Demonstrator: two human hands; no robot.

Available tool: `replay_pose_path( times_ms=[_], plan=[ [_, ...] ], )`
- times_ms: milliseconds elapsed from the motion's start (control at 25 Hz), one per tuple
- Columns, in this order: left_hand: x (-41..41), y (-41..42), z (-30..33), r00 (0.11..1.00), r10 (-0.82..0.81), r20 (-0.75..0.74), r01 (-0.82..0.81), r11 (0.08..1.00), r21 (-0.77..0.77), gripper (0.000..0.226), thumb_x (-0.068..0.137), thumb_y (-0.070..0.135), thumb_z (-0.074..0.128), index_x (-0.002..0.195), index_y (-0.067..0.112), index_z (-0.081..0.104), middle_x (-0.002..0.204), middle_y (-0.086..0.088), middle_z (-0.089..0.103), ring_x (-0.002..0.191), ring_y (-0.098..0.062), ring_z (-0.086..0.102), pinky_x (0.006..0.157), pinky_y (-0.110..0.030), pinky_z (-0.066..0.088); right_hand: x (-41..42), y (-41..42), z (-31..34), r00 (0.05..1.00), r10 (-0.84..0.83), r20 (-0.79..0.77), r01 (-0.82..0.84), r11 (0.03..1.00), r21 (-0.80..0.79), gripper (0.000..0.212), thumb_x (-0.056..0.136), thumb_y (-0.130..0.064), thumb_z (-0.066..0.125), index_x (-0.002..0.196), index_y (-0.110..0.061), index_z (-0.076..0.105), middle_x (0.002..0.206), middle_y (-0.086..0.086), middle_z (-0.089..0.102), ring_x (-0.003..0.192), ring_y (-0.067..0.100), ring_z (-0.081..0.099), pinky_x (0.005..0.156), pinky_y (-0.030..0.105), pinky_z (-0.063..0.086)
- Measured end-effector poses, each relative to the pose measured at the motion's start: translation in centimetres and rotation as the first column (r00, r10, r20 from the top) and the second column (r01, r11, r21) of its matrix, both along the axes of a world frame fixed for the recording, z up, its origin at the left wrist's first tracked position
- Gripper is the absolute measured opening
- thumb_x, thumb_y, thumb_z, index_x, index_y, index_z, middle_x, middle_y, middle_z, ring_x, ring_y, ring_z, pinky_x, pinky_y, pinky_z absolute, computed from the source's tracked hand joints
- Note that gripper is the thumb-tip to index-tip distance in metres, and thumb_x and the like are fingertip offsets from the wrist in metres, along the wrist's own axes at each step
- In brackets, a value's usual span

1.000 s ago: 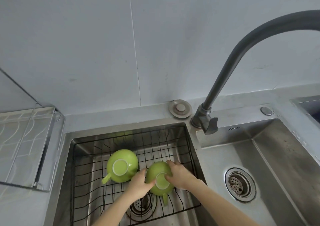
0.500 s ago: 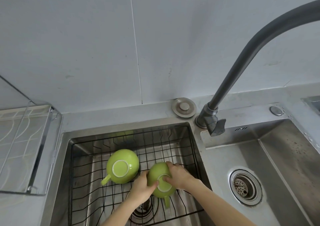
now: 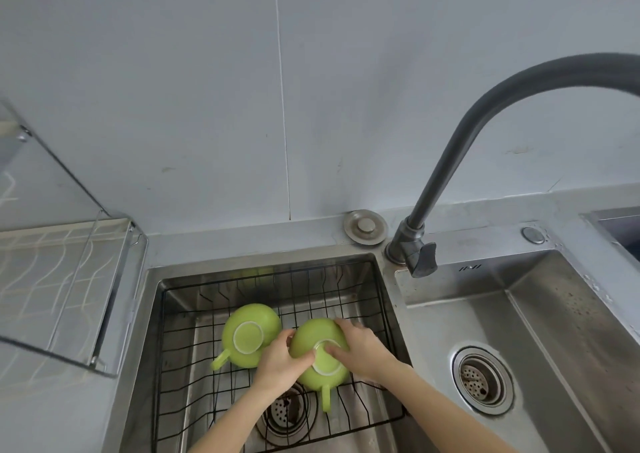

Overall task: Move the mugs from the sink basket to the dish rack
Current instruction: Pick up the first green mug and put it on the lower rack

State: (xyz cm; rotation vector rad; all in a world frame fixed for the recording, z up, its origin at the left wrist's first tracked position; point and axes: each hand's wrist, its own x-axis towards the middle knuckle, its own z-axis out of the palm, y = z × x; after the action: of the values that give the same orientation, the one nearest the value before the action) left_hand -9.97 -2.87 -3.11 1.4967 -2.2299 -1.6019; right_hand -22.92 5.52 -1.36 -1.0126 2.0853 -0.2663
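Hands close tighter: your left hand (image 3: 277,360) and right hand (image 3: 360,348) now clasp the upside-down right mug (image 3: 320,355) from both sides in the sink basket (image 3: 388,317), seemingly poised to lift. Left mug (image 3: 249,334) waits just beside it (handle outward); above the basket's rim, the way to the dish rack (image 3: 62,289) looks open.

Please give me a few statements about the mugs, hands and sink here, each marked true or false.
1. Both hands, left hand and right hand, grip the right mug. True.
2. The left mug stands upright. False: it lies bottom up.
3. Both mugs are in the wire basket. True.
4. The dish rack already holds a mug. False: no mug shows there.
5. The faucet is running. False: no water flows.
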Motion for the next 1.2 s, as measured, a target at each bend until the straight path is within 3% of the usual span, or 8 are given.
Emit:
replay_pose_path(
  times_ms=[200,360,560,680,800,960,1040,1200],
  plan=[
    [1.6,0.3,4.0,0.994,0.05,-0.099,-0.048,0.999,0.02,0.048,0.08,0.023,0.066,0.122,0.012,0.048,0.105,0.001,0.055,0.097,-0.014,0.053,0.082,-0.024,0.043,1.6,1.2,3.7,1.0,0.009,-0.014,-0.011,0.992,-0.124,0.063,0.093,-0.036,0.048,0.146,-0.019,0.019,0.141,0.016,0.038,0.129,0.031,0.041,0.105,0.035,0.035],
    [4.3,0.2,6.9,0.982,0.106,-0.157,-0.094,0.992,0.079,0.049,0.079,0.03,0.067,0.121,0.012,0.05,0.114,-0.005,0.059,0.106,-0.023,0.058,0.092,-0.042,0.053,3.7,2.9,7.0,0.985,0.163,-0.056,-0.172,0.959,-0.226,0.072,0.091,-0.029,0.051,0.148,-0.023,0.006,0.153,0.013,0.02,0.141,0.029,0.023,0.114,0.034,0.025],
    [7.9,1.2,10.8,0.93,0.173,-0.324,-0.126,0.979,0.161,0.014,0.083,0.023,0.063,0.096,0.021,0.056,0.11,-0.009,0.06,0.092,-0.017,0.06,0.07,-0.03,0.057,7.6,4.9,10.9,0.945,0.25,-0.212,-0.31,0.889,-0.337,0.089,0.085,-0.024,0.06,0.147,-0.025,-0.004,0.157,0.013,-0.006,0.146,0.026,-0.004,0.118,0.036,0.014],
    [10.1,1.4,12.7,0.926,0.142,-0.351,-0.12,0.989,0.084,0.032,0.083,0.025,0.062,0.112,0.014,0.054,0.114,-0.008,0.059,0.096,-0.017,0.061,0.063,-0.023,0.059,9.8,5.2,12.7,0.875,0.294,-0.384,-0.441,0.812,-0.382,0.092,0.082,-0.03,0.064,0.147,-0.021,-0.001,0.158,0.009,-0.005,0.147,0.023,-0.002,0.118,0.032,0.011],
    [12.9,1.7,14.4,0.928,0.096,-0.359,-0.08,0.995,0.058,0.04,0.084,0.027,0.061,0.119,0.011,0.052,0.113,-0.006,0.061,0.097,-0.015,0.06,0.062,-0.02,0.058,11.7,5.2,14.3,0.847,0.348,-0.402,-0.505,0.764,-0.402,0.093,0.079,-0.03,0.068,0.147,-0.023,0.005,0.158,0.002,-0.001,0.146,0.016,-0.001,0.116,0.026,0.01],
    [17.0,1.3,16.1,0.93,0.001,-0.367,0.017,0.999,0.045,0.056,0.082,0.036,0.062,0.131,0.013,0.044,0.123,0.0,0.058,0.109,-0.016,0.057,0.092,-0.033,0.053,14.1,4.5,16.2,0.895,0.336,-0.292,-0.441,0.764,-0.471,0.099,0.076,-0.026,0.073,0.147,-0.021,0.005,0.157,-0.002,0.006,0.141,0.005,0.007,0.118,0.023,0.016],
    [19.2,0.9,17.2,0.942,-0.079,-0.327,0.075,0.997,-0.025,0.068,0.082,0.033,0.063,0.139,0.016,0.031,0.133,0.002,0.048,0.118,-0.012,0.047,0.102,-0.028,0.04,15.7,3.9,16.9,0.923,0.31,-0.228,-0.384,0.78,-0.494,0.1,0.075,-0.023,0.074,0.148,-0.017,0.006,0.157,-0.003,0.009,0.143,0.009,0.013,0.112,0.015,0.015],
    [23.6,0.4,18.7,0.948,-0.186,-0.258,0.168,0.982,-0.09,0.083,0.082,0.014,0.064,0.143,0.021,0.01,0.132,-0.003,0.034,0.118,-0.017,0.043,0.083,-0.009,0.044,19.1,2.4,17.7,0.933,0.297,-0.205,-0.361,0.777,-0.516,0.1,0.072,-0.024,0.076,0.147,-0.015,0.01,0.156,-0.001,0.016,0.142,0.011,0.02,0.107,0.011,0.015]
  ],
)
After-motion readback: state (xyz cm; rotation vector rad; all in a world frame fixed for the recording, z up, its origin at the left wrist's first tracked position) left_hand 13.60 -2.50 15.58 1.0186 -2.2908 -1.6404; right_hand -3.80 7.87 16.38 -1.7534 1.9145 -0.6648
